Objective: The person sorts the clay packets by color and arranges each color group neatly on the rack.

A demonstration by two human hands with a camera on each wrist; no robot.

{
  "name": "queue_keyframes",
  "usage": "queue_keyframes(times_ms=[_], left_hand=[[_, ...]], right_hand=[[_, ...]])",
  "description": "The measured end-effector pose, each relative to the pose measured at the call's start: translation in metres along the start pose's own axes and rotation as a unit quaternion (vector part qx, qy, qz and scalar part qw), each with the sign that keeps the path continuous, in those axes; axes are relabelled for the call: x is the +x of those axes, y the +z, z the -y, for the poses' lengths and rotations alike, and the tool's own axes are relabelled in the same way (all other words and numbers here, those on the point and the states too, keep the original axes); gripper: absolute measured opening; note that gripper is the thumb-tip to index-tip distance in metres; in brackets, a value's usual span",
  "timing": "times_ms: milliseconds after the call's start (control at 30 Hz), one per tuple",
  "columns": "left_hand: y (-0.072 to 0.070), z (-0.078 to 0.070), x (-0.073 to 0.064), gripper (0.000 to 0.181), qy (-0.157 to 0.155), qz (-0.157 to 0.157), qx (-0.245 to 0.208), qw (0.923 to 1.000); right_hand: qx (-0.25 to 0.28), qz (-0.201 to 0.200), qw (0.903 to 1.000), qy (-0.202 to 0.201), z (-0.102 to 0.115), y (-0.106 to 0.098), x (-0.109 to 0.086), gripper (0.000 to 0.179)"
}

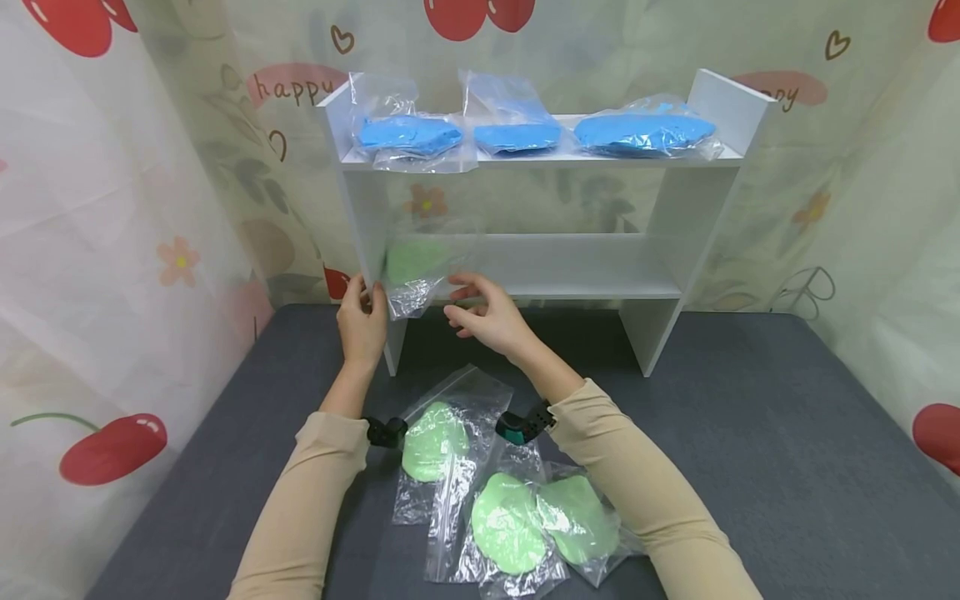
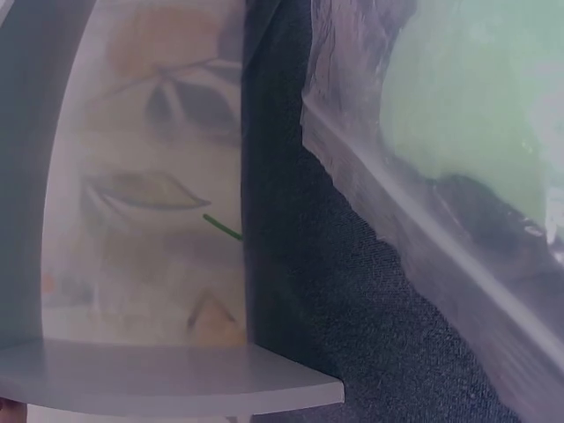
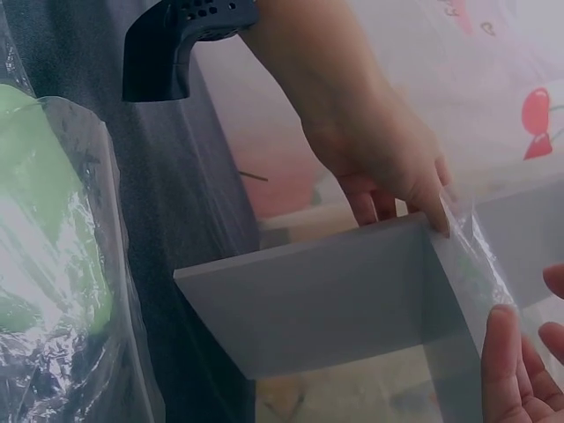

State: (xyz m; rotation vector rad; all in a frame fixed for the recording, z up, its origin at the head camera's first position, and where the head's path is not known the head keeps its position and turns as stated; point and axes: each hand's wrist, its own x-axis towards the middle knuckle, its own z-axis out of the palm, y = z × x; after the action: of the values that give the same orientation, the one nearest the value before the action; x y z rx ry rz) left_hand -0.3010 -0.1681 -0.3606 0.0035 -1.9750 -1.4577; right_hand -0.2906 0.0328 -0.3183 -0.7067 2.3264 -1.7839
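At the white shelf's (image 1: 352,208) left side panel, my left hand (image 1: 363,329) grips the front edge, fingers on the outer side and thumb by the bag. A clear zip bag holding a flat light-green piece (image 1: 412,260) lies at the left end of the middle board, its lower corner hanging over the front. My right hand (image 1: 487,317) is beside the bag's right edge, thumb and fingers apart. The right wrist view shows the left hand (image 3: 388,150) at the panel and the right thumb (image 3: 502,352) close to the bag's plastic.
Several bagged green pieces (image 1: 508,521) overlap on the dark table (image 1: 787,433) between my forearms. Bags of blue material (image 1: 645,133) line the top board (image 1: 600,164). A patterned curtain (image 1: 135,250) surrounds the table, and a thin cord (image 1: 813,287) lies at the back right.
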Motion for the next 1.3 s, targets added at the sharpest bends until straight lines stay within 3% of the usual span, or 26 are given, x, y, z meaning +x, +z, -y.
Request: queue_keyframes(times_ms=[633,1100,1300], left_hand=[[-0.003,-0.002,0.003,0.031,0.001,0.000,0.011,0.9999],[-0.004,0.000,0.003,0.031,0.000,0.004,0.010,0.9999],[-0.004,-0.002,0.002,0.032,-0.003,0.007,0.010,0.9999]], right_hand=[[-0.017,0.038,0.9991,-0.013,-0.006,-0.013,-0.030,0.042],[-0.028,0.104,0.9942,-0.007,-0.018,-0.031,-0.056,0.042],[-0.040,0.154,0.9871,-0.014,-0.025,-0.039,-0.069,0.041]])
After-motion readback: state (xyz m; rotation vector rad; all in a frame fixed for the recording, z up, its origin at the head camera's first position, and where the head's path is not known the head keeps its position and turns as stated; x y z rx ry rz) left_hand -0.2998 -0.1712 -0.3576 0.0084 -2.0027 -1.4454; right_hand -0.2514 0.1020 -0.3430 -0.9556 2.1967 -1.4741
